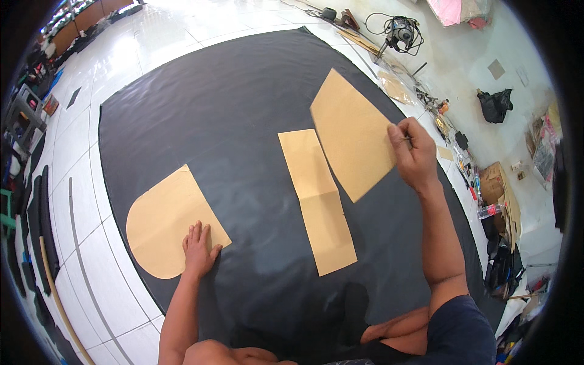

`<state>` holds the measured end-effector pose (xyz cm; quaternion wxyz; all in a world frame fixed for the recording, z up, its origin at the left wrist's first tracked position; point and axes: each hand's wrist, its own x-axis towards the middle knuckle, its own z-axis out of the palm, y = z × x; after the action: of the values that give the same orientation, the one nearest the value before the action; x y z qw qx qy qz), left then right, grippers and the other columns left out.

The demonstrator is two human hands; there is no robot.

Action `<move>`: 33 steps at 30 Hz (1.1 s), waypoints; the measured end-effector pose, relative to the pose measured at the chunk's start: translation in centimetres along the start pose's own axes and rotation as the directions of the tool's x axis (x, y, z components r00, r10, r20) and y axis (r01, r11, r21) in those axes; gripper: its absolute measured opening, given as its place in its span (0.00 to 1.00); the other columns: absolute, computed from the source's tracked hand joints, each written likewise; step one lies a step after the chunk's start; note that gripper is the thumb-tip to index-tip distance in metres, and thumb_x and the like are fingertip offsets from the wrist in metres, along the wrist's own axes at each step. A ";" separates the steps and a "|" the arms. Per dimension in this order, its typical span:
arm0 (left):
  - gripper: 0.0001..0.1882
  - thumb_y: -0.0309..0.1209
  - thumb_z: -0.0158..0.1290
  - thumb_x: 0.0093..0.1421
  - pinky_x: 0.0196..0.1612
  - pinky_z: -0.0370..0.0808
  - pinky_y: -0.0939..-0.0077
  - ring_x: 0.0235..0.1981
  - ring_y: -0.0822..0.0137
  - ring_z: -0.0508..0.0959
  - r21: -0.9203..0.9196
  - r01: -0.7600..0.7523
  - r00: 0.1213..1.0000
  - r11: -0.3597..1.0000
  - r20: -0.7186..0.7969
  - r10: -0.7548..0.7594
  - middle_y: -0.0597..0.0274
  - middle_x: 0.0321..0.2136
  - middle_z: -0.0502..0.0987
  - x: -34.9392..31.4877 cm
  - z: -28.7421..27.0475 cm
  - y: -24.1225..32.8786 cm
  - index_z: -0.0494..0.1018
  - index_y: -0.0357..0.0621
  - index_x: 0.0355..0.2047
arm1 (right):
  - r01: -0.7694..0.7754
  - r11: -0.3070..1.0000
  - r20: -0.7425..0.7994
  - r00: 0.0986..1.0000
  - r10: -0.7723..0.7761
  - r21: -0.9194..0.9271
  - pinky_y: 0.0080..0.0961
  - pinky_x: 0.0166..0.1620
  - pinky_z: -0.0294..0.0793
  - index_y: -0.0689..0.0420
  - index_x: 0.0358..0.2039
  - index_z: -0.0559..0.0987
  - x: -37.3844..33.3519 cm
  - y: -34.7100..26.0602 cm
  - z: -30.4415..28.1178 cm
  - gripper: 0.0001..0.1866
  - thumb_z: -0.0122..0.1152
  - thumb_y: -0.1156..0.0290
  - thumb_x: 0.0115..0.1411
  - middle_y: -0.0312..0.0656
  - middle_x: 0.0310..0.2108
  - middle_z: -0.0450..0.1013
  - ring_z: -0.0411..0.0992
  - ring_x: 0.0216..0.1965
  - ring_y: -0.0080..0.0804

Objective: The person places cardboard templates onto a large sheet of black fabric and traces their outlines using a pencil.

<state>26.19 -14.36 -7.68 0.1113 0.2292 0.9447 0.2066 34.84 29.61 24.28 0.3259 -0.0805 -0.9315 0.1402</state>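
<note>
My left hand (201, 250) lies flat, fingers stretched out, on the straight-edged side of a tan paper pattern piece with a rounded left end (159, 220). That piece rests on a large sheet of black material (243, 91). At the right, my right hand (415, 152) pinches the edge of a four-sided tan paper pattern piece (353, 137), which appears lifted off the sheet. Between my hands a long, narrow tan paper strip (319, 204) with a crease across its middle lies on the black sheet.
White floor tiles (73, 201) border the black sheet. Along the left lie dark rolls (45, 219) and a long pole (55, 292). By the right wall are a corded power tool (401, 35), a plastic bottle (490, 210), cardboard (496, 182) and scattered small tools.
</note>
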 end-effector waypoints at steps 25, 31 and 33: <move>0.39 0.47 0.58 0.59 0.69 0.48 0.51 0.72 0.49 0.49 0.066 0.026 1.000 0.997 0.014 -0.027 0.50 0.71 0.51 -0.6 0.1 -1.0 0.58 0.50 0.68 | -0.602 0.797 0.734 0.526 0.430 -0.035 0.31 0.35 0.71 0.60 0.34 0.74 -11.0 -3.6 15.7 0.22 0.56 0.50 0.67 0.41 0.27 0.74 0.70 0.30 0.28; 0.40 0.46 0.59 0.59 0.69 0.49 0.51 0.72 0.49 0.50 0.056 0.001 1.000 0.998 -0.012 -0.001 0.50 0.71 0.52 -0.1 0.3 -0.8 0.58 0.51 0.68 | -0.486 0.841 0.808 0.383 0.449 -0.237 0.40 0.43 0.72 0.63 0.39 0.72 -19.6 -2.8 20.9 0.28 0.55 0.45 0.65 0.55 0.35 0.76 0.75 0.39 0.46; 0.39 0.46 0.59 0.58 0.69 0.48 0.51 0.72 0.49 0.51 0.045 0.016 1.000 0.999 -0.010 -0.016 0.51 0.70 0.52 -0.6 0.6 -0.8 0.58 0.51 0.67 | -0.501 0.852 0.894 0.295 0.336 -0.155 0.36 0.40 0.72 0.61 0.38 0.71 -20.3 -2.9 20.3 0.26 0.53 0.46 0.67 0.48 0.33 0.75 0.74 0.36 0.39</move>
<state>26.63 -15.10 -8.53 0.1030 0.2231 0.9514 0.1857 37.62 17.69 -1.83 -0.2658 -0.2080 -0.8880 0.3122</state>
